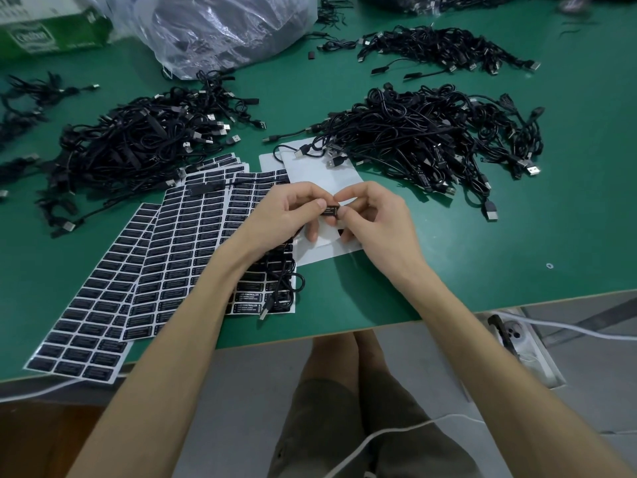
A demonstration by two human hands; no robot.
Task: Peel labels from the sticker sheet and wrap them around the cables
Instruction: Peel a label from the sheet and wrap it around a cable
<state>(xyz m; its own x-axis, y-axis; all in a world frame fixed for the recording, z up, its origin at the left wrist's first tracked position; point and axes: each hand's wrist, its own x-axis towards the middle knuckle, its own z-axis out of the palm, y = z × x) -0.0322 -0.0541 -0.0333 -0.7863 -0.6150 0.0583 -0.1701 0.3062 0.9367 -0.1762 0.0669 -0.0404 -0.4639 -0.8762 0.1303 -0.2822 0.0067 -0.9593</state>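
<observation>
A clear plastic bag (220, 29) at the counter's (448, 263) far edge holds what look like more black cables, beside a green carton (51, 32) whose print is too blurred to read. Over the sticker sheets (193, 236), whose nearest labels read "LED CONTROLLER", the left hand (286, 215) and right hand (375, 219) both pinch a small black label (331, 211) between thumb and fingertips. Its cable (264, 312) trails down across the sheets.
</observation>
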